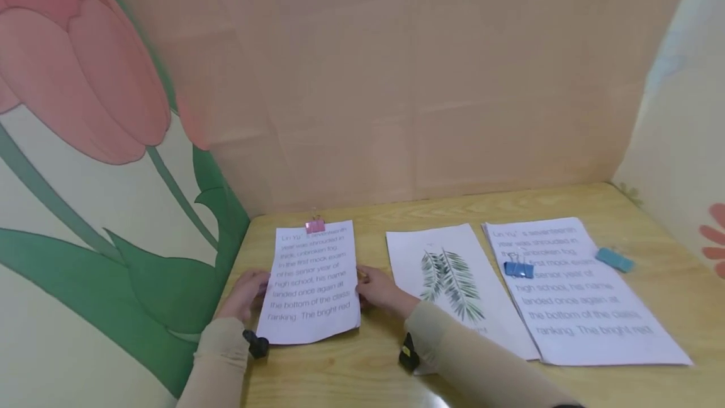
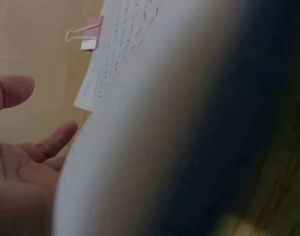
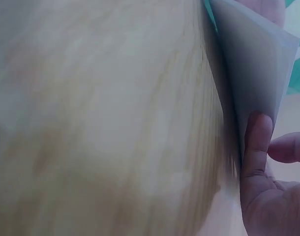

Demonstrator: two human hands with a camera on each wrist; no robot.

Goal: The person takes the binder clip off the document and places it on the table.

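Note:
A printed paper [image 1: 310, 285], its top edge held by a pink binder clip [image 1: 314, 225], is between my two hands at the left of the table. My right hand [image 1: 382, 289] pinches its right edge; in the right wrist view a finger [image 3: 258, 130] lies against the paper's underside, the thumb on the other side. Beside the left edge is my left hand [image 1: 243, 294]. The left wrist view shows its thumb [image 2: 17, 91] and fingers spread apart, with the paper [image 2: 96, 93] just beyond them. The paper's lower edge curves slightly upward.
A sheet with a green leaf picture [image 1: 453, 282] lies right of centre, partly under my right forearm. Farther right is another printed paper [image 1: 600, 307] with a blue binder clip [image 1: 518, 269] on it and a teal binder clip [image 1: 615, 259] at its right edge. Walls enclose the table [image 1: 351, 370].

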